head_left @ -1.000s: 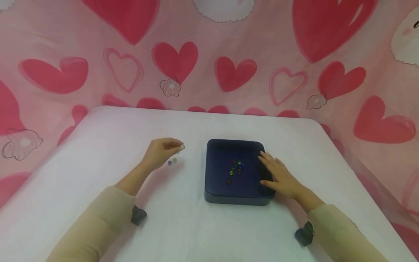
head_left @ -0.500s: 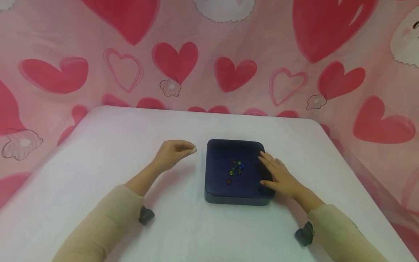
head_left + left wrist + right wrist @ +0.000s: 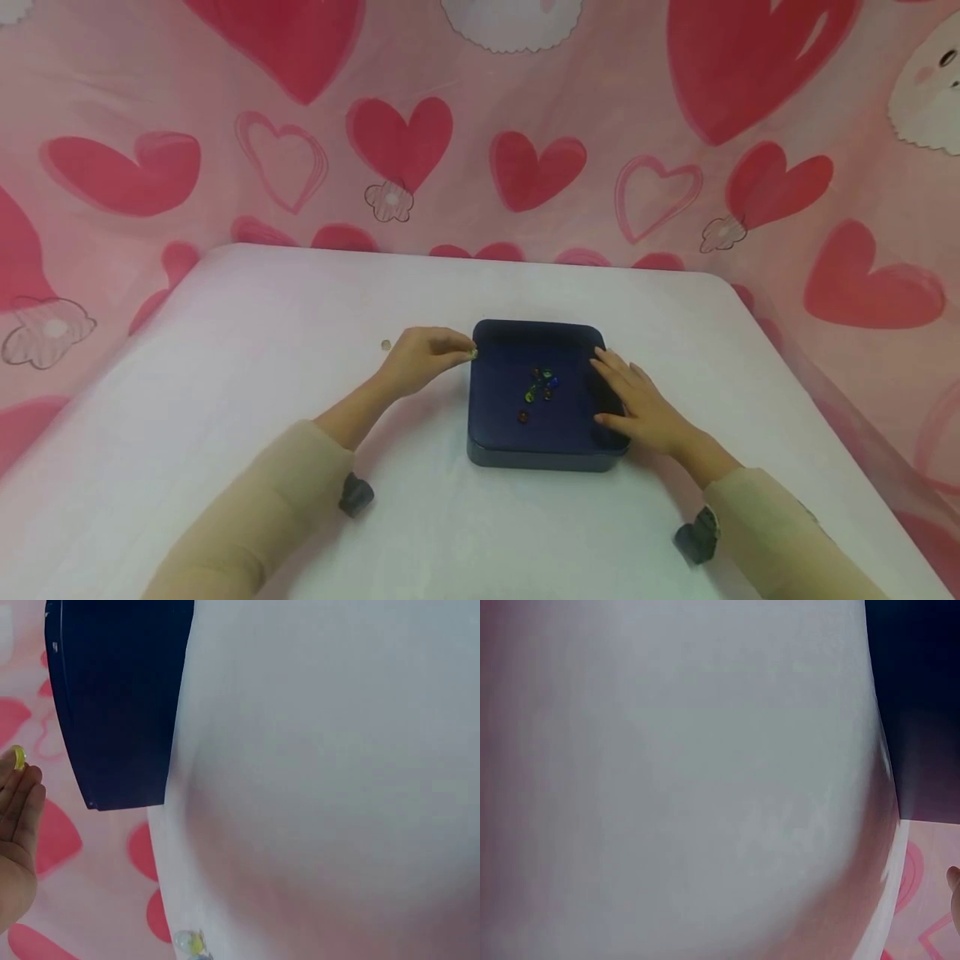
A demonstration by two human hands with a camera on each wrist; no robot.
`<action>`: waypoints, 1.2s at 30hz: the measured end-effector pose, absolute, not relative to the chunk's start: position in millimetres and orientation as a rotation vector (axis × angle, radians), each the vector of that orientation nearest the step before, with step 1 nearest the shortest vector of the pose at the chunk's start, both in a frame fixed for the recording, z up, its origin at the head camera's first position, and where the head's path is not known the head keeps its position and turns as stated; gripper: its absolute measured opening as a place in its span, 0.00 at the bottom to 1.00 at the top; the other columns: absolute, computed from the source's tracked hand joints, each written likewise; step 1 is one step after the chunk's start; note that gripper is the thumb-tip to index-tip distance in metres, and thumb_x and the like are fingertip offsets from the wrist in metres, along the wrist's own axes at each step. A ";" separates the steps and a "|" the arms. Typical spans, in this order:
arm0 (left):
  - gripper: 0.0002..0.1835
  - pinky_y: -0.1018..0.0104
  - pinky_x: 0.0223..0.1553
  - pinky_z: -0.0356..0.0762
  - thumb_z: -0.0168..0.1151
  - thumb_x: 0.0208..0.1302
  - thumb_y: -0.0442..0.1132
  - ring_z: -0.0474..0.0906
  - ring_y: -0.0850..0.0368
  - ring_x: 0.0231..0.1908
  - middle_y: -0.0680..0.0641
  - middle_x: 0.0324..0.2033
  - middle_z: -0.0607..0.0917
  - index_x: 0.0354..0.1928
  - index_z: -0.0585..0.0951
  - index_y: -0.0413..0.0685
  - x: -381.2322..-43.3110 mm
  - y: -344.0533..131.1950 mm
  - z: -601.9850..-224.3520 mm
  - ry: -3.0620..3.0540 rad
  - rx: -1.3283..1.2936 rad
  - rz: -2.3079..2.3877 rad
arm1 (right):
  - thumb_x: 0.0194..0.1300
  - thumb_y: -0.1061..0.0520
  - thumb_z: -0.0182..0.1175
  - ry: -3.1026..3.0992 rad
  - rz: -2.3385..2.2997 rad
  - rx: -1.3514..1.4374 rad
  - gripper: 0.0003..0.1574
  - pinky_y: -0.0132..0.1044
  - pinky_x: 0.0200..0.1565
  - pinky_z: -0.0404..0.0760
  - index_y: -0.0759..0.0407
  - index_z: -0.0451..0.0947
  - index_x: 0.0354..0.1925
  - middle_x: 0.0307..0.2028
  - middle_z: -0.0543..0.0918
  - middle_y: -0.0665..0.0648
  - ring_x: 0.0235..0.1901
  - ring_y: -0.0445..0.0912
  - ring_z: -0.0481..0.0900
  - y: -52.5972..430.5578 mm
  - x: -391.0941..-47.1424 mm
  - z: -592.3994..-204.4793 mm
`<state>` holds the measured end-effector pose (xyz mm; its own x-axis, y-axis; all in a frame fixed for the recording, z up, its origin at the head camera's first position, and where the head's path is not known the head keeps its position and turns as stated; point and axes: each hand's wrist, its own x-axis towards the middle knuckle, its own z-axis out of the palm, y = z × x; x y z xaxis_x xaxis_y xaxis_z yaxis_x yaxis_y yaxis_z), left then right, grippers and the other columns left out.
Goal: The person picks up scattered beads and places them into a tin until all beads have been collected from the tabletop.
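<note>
My left hand (image 3: 423, 360) pinches a small glass marble (image 3: 20, 757), clear with yellow in it, between thumb and fingertips. In the head view that hand is at the left rim of a dark blue square tray (image 3: 498, 433), its fingertips overlapping the edge. Several coloured glass marbles (image 3: 529, 397), green, blue, amber and brown, lie on the tray's floor. My right hand (image 3: 637, 404) rests along the tray's right side with fingers spread and holds nothing loose. Little of the right hand shows in the right wrist view, only a fingertip (image 3: 954, 877) at the edge.
Behind my left hand, a pale marble (image 3: 386, 344) lies on the white-covered table (image 3: 300, 292). The left wrist view shows a few clear marbles (image 3: 191, 943) close together on the cloth. A pink curtain (image 3: 465, 150) with red hearts stands behind the table.
My left hand has carried the pinched marble rightward, from beside the loose marbles to the tray's left rim. My right hand and the tray have stayed in place.
</note>
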<state>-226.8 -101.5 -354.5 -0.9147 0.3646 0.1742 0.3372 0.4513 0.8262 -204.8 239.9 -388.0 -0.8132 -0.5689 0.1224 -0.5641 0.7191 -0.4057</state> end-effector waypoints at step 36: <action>0.09 0.76 0.41 0.77 0.62 0.57 0.35 0.82 0.61 0.40 0.49 0.38 0.86 0.41 0.83 0.43 -249.6 -41.6 -365.0 2.585 1.105 0.925 | 0.59 0.51 0.58 2.905 -0.689 -1.003 0.46 0.63 0.63 0.41 0.67 0.50 0.67 0.69 0.48 0.66 0.69 0.59 0.42 243.2 -207.5 -391.2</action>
<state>-249.6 -41.6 -365.0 -0.7068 0.7036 0.0735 0.5904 0.5294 0.6092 -207.5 243.2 -391.2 -0.7973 -0.5855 0.1470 -0.5891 0.7016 -0.4009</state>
